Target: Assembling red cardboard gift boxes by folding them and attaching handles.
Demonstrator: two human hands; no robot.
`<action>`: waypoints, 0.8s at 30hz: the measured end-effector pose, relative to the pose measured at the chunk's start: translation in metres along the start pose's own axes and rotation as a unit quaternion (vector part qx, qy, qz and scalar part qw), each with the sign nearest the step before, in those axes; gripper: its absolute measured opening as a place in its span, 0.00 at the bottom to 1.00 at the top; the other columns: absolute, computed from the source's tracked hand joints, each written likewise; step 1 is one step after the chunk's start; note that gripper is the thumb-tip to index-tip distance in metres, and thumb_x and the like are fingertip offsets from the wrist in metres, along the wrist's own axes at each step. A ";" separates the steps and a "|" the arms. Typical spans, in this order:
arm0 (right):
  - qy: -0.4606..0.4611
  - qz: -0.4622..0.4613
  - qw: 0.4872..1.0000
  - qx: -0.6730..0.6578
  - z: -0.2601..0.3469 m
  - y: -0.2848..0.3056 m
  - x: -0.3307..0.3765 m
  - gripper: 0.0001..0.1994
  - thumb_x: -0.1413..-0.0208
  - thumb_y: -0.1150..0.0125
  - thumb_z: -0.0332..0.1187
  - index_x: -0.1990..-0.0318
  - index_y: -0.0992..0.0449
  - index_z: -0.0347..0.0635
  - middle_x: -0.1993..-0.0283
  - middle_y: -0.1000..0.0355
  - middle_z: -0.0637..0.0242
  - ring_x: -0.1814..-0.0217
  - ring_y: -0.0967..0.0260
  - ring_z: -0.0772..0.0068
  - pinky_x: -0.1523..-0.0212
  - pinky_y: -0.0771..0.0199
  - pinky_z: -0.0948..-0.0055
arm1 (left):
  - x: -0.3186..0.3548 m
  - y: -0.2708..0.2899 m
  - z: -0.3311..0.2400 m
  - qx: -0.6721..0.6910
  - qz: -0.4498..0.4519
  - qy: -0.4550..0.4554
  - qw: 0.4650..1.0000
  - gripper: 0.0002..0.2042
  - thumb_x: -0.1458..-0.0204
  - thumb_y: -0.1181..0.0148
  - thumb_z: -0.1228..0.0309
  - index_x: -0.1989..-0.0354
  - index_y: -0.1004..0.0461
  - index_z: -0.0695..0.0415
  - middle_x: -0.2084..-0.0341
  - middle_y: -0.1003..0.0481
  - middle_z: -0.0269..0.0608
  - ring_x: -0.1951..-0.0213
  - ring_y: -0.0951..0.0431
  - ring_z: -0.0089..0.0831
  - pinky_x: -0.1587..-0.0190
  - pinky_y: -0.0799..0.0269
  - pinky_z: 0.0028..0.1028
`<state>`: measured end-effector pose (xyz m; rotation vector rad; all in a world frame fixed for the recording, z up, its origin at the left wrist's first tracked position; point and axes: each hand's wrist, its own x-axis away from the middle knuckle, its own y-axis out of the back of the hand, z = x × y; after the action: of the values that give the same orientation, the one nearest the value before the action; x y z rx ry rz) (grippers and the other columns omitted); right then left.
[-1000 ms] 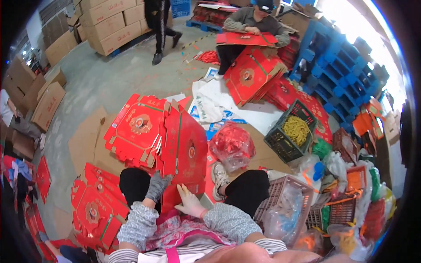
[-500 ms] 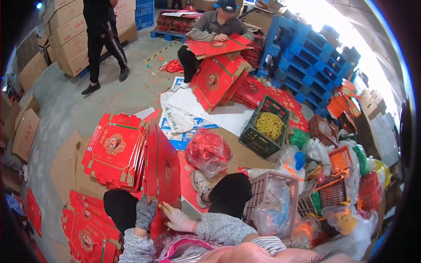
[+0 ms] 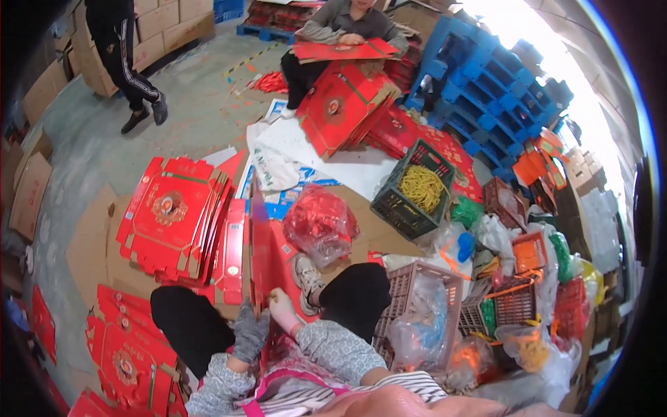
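A red printed cardboard sheet, a flattened carton, stands nearly edge-on between my knees. My left hand, in a grey knit glove, is closed on its near edge. My right hand, in a white glove, has its fingers curled against the sheet's right side; the fingertips are partly hidden. To the left leans a pile of red flattened cartons. More red cartons lie beside my left knee. A red bundle in clear plastic lies just beyond my right shoe.
A green crate holds yellow cord. At right, a mauve crate stands among plastic bags and other crates. Blue pallets are stacked behind. A seated person handles red cardboard opposite; another person walks at far left.
The cardboard sheet has turned from showing its broad red face to nearly edge-on. My right hand has risen along it, fingers more curled. The walking person has moved left, and the view has shifted.
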<state>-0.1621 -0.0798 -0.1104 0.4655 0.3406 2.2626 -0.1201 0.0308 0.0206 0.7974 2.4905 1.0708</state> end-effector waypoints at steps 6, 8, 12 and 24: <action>0.017 0.025 0.999 -0.036 0.020 0.009 -0.001 0.06 0.50 0.48 0.26 0.64 0.31 0.34 0.69 0.28 0.50 0.66 0.28 0.56 0.65 0.29 0.66 | -0.011 0.014 -0.013 0.080 0.072 0.084 0.991 0.28 0.51 0.43 0.61 0.49 0.37 0.72 0.60 0.30 0.65 0.55 0.29 0.55 0.53 0.33 0.40; 0.013 0.044 0.998 -0.033 0.026 0.003 0.003 0.07 0.50 0.47 0.26 0.64 0.31 0.35 0.70 0.28 0.52 0.67 0.28 0.57 0.66 0.29 0.66 | -0.011 0.017 -0.003 0.080 0.063 0.103 0.989 0.28 0.51 0.43 0.61 0.48 0.38 0.72 0.60 0.30 0.65 0.56 0.28 0.54 0.54 0.32 0.39; 0.021 0.033 0.999 0.024 0.017 0.006 0.010 0.07 0.50 0.47 0.28 0.64 0.31 0.37 0.71 0.29 0.52 0.67 0.28 0.56 0.66 0.29 0.65 | -0.012 0.022 -0.009 0.070 0.088 0.108 0.988 0.30 0.54 0.41 0.66 0.46 0.41 0.73 0.58 0.30 0.65 0.55 0.28 0.54 0.52 0.32 0.38; 0.008 0.030 0.999 0.035 0.028 0.010 0.008 0.07 0.52 0.48 0.31 0.65 0.31 0.38 0.72 0.29 0.51 0.65 0.29 0.51 0.63 0.30 0.58 | -0.012 0.021 -0.006 0.081 0.107 0.104 0.985 0.31 0.52 0.42 0.63 0.44 0.43 0.72 0.54 0.33 0.66 0.51 0.31 0.54 0.49 0.35 0.38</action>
<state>-0.1619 -0.0775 -0.0798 0.5005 0.4210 2.3200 -0.1059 0.0322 0.0409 1.0732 2.7439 1.0795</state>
